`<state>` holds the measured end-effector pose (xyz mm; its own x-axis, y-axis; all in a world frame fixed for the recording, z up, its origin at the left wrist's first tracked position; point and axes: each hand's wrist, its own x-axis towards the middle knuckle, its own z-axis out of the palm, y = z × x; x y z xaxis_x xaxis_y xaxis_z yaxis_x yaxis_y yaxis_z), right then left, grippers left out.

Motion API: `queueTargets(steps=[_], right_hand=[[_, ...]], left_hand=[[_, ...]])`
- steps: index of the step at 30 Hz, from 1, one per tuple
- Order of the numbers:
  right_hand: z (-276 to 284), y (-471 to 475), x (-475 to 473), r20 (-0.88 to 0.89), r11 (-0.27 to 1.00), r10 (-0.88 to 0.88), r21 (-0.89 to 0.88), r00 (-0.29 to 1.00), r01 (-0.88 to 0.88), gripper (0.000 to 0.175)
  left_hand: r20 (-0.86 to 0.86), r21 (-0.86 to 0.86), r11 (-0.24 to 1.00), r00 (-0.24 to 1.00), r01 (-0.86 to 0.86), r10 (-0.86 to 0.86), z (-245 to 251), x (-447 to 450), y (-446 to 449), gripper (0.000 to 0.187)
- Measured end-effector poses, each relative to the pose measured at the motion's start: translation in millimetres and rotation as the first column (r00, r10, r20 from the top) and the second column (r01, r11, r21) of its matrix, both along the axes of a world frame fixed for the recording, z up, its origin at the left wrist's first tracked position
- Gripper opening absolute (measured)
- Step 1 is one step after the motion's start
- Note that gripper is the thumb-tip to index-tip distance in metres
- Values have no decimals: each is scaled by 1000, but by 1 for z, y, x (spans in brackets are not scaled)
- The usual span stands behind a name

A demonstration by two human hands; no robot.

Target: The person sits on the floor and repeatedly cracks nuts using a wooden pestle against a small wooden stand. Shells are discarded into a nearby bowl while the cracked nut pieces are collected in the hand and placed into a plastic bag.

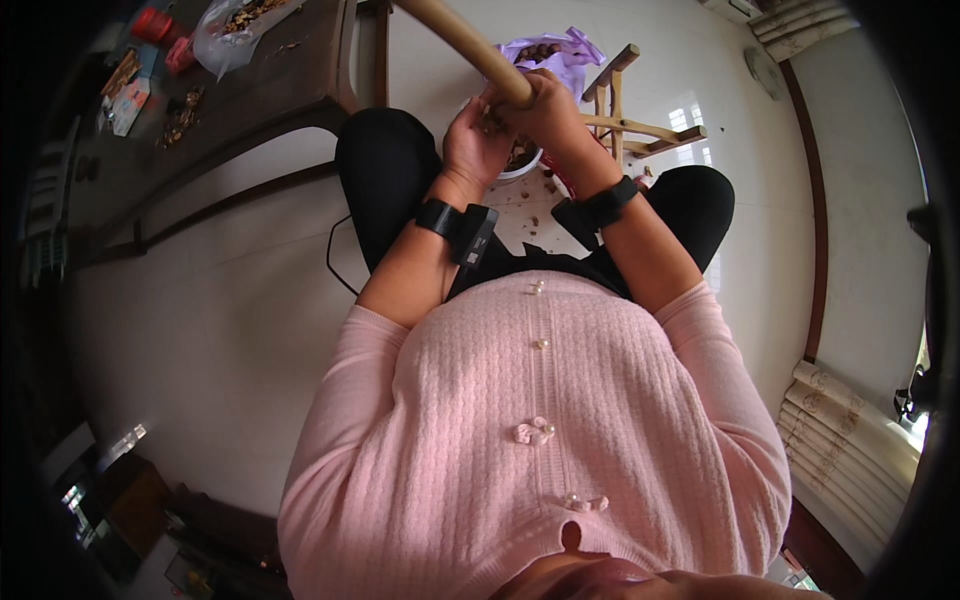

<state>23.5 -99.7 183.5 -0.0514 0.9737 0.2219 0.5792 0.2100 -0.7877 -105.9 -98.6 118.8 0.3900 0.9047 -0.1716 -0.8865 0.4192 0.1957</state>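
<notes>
My right hand [556, 112] grips a thick wooden handle [469, 49] near its rounded end. The handle slants up and left past the top of the view, so its far end is out of sight. My left hand [476, 150] is cupped beside it and holds broken nut pieces [490, 120]. Both hands are close together, and the right fingers partly cover the pieces. Beneath them is a white container [517, 174] with nut shells [519, 156] inside, mostly hidden by my hands and wrists. Just beyond, a purple plastic bag [576, 75] holds several whole brown nuts [538, 52].
A wooden frame [619, 124] lies on the tiled floor right of the bag. Shell fragments [534, 221] are scattered between my knees. At left, a dark wooden table [262, 90] bears a clear plastic bag [241, 37] of nut pieces, a red-lidded jar [154, 26] and a shell pile [182, 120].
</notes>
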Motion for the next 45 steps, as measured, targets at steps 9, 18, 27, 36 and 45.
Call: queueTargets(steps=[9,18,27,36,45], right_hand=[[10,0,14,-343,981,-115,-189,932,52,22],[-24,-3,17,-198,990,-94,-120,976,71,33],[-24,-9,7,67,1000,-13,9,998,12,37],[-19,-9,-1,129,998,-52,-18,990,54,33],[-27,-2,-2,107,993,-109,-43,988,114,34]], left_hand=[[-47,-63,990,991,-128,125,7,-3,2,41],[-37,53,979,980,-196,198,1,-3,6,47],[4,209,972,994,-107,108,7,-3,1,54],[-13,95,989,993,-117,119,6,0,0,44],[48,86,986,989,-143,140,1,4,2,42]])
